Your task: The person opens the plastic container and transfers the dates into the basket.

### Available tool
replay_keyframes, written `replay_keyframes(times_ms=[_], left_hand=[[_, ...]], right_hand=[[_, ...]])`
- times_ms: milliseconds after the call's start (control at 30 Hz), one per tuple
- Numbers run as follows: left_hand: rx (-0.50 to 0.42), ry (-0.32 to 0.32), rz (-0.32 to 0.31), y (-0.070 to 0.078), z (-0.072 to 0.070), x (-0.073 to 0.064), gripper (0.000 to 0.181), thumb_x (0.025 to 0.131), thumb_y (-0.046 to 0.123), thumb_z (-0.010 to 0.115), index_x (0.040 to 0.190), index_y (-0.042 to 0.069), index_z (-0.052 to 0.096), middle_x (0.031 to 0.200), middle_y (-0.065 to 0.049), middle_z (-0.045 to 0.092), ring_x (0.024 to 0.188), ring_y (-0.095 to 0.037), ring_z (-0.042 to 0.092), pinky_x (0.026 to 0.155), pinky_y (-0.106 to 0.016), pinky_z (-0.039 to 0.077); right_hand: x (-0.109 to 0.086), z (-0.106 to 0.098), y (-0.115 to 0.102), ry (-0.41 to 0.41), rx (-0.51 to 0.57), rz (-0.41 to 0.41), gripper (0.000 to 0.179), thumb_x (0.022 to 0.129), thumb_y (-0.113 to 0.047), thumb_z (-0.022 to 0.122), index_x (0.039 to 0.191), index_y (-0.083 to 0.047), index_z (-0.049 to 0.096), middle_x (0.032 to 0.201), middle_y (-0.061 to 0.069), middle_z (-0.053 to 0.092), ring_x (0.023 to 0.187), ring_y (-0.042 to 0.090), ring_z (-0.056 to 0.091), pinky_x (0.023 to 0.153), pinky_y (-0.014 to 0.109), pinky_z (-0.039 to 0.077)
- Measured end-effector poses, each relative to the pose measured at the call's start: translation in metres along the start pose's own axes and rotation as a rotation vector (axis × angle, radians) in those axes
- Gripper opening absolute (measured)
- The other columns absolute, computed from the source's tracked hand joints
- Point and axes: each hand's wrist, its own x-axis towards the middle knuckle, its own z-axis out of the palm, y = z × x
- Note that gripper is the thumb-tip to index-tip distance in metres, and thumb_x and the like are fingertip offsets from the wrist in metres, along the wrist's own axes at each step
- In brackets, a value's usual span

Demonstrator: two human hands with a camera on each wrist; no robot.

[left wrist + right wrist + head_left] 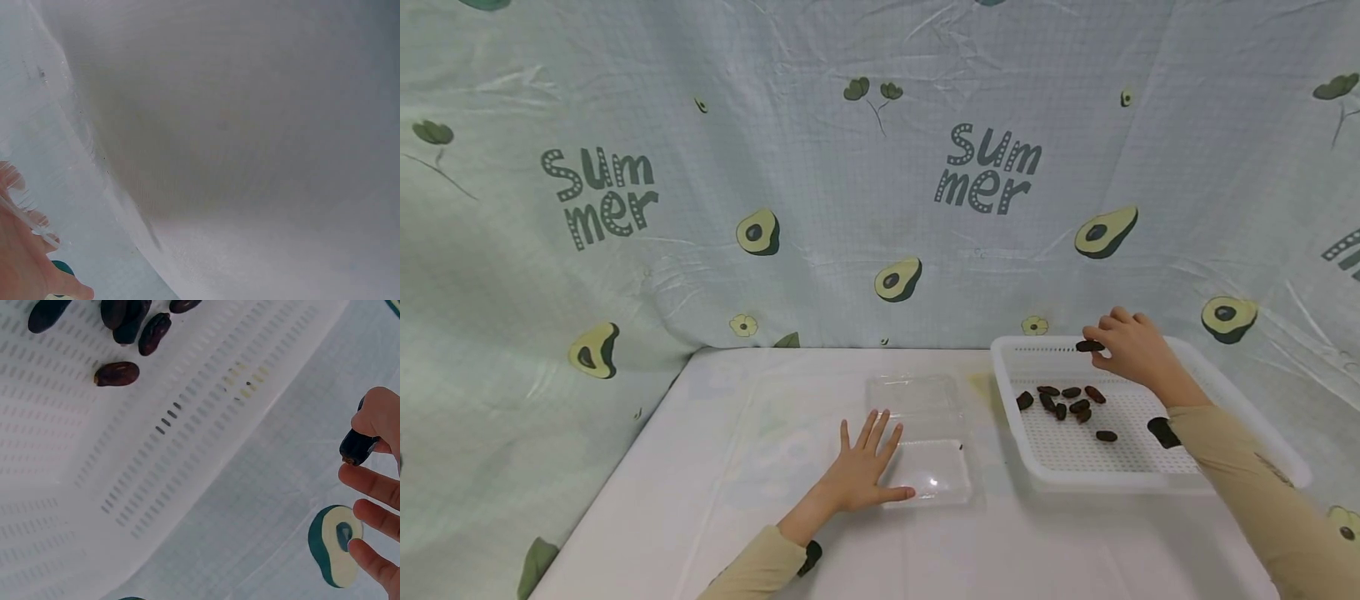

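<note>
Above the back of a white perforated basket [1150,482], my right hand [1131,346] pinches a dark brown date [1089,346] between thumb and forefinger. In the right wrist view the same date [357,447] points its stem end down, and the other fingers are spread. Several more dates [117,374] lie loose on the basket floor. My left hand [861,471] has its fingers spread at the left side of a clear plastic clamshell box [936,473], its lid folded back. Only part of the left hand [28,256] shows in the left wrist view, against a clear plastic edge.
A white-covered table [760,433] carries the box at its middle and the basket at the right. Behind it hangs a pale curtain [820,167] printed with avocados and lettering. The basket has raised walls and a thick rim.
</note>
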Motion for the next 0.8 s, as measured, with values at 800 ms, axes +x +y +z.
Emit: replay_keyframes(times_ms=[800], left_hand=[[0.018,-0.01,-0.067,0.008,0.0,0.025,0.092,0.078,0.07,0.04,0.144,0.009,0.016,0.149,-0.019,0.01,0.138,-0.036,0.008,0.096,-0.069,0.013]], right_hand=[[0.019,0.057,0.025,-0.193,-0.021,0.01,0.026,0.066,-0.021,0.076,0.086,-0.014,0.061,0.072,0.004,0.055,0.072,0.024,0.044,0.059,0.038,0.035]])
